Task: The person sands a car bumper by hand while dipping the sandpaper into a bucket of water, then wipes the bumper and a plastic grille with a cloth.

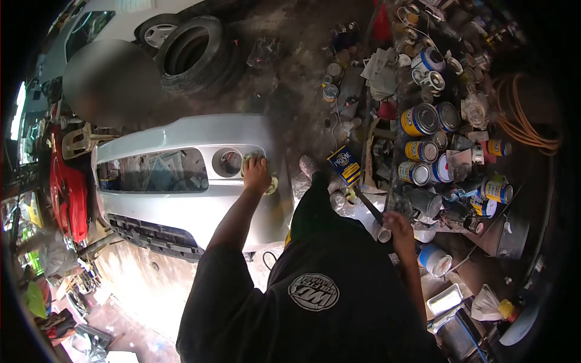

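Observation:
My left hand (257, 174) presses a yellowish-green pad (273, 185) against the end of a silver-white car bumper (236, 206), beside its round fog-light opening. The fingers curl over the pad and hide part of it. The bumper lies lengthwise to my left, with a wide grille opening and a black lower mesh. My right hand (397, 225), lower and to the right, is closed around the end of a long dark flat strip (370, 204). The strip slants up and left toward a blue and yellow box (345, 165) marked PRIME.
Paint cans (419, 119) and tins crowd the bench on the right. Stacked tyres (192, 54) stand by a parked car (130, 24) at the back. A red car part (68, 184) is at far left. An orange hose (523, 121) hangs at far right.

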Demonstrator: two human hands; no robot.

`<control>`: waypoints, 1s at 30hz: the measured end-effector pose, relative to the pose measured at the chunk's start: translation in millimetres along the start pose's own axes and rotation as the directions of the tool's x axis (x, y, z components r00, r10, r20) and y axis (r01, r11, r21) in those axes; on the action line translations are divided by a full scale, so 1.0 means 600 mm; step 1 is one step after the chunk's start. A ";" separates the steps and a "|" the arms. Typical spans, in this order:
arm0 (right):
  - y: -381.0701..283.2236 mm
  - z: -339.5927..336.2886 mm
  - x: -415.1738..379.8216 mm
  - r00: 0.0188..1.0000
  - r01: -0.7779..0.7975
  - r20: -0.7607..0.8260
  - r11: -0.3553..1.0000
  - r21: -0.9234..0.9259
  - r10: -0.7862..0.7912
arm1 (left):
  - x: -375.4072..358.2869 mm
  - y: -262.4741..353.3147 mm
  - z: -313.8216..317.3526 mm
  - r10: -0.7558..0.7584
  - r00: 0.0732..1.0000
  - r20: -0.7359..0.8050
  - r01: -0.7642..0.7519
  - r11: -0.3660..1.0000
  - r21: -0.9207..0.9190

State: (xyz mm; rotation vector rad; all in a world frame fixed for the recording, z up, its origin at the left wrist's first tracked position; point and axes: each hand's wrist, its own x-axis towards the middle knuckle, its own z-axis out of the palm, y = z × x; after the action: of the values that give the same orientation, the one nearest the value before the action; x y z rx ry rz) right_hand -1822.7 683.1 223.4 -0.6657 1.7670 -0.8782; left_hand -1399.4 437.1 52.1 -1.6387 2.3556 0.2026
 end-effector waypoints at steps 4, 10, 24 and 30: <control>-0.010 0.001 0.012 1.000 0.004 0.005 1.000 -0.031 -0.004 | -0.014 -0.028 -0.023 0.158 0.979 0.130 -0.160 0.987 0.004; -0.005 0.013 0.011 1.000 0.022 -0.003 0.999 -0.042 -0.022 | 0.019 -0.034 -0.078 0.267 0.851 0.452 -0.320 0.946 0.043; 0.045 -0.011 -0.001 0.998 0.000 -0.064 1.000 -0.004 0.000 | -0.064 -0.140 -0.119 0.219 0.914 0.341 -0.220 0.975 -0.038; 0.024 -0.013 0.021 1.000 0.020 -0.002 0.990 -0.138 -0.021 | -0.078 -0.258 -0.147 0.194 0.934 0.299 -0.209 0.978 0.017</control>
State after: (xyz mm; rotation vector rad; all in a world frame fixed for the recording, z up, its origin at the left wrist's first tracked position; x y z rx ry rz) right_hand -1835.0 683.9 206.5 -0.7737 1.8393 -0.7759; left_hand -1251.4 401.5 156.0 -1.2430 2.2724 0.3985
